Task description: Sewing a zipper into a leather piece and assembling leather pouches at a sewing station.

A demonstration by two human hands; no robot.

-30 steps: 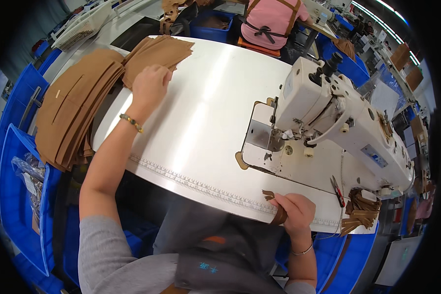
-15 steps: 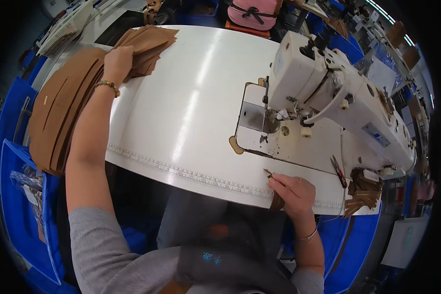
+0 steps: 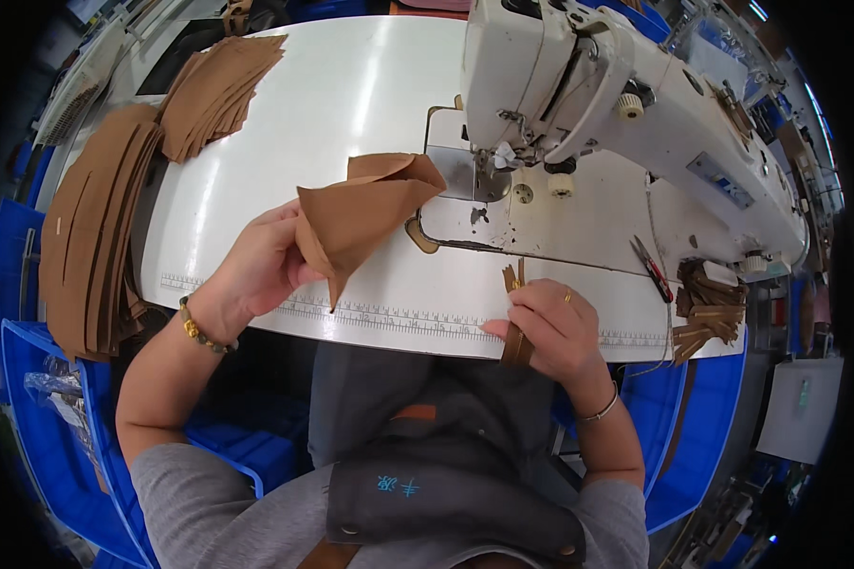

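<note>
My left hand point(image 3: 273, 254) is closed on the edge of a brown fabric piece point(image 3: 365, 223), which curls and stands up above the white table. Its far end reaches close to the plate of the white sewing machine point(image 3: 579, 95). At the front edge of the table my right hand point(image 3: 558, 327) pinches a short brown zipper point(image 3: 515, 341) with a gold-coloured metal part near its upper end. The zipper's lower part hangs over the table edge, and my fingers hide some of it.
Fanned brown pieces point(image 3: 220, 90) lie at the far left, beside a larger brown stack point(image 3: 95, 223). On the right are red-handled thread snips point(image 3: 652, 270) and a bundle of brown zippers point(image 3: 710, 308). Blue bins point(image 3: 52, 427) flank the white table point(image 3: 304, 114).
My left hand has come from the fanned pile toward the middle, bringing one brown piece. My right hand still holds the zipper, now shown more fully. The whole view has shifted.
</note>
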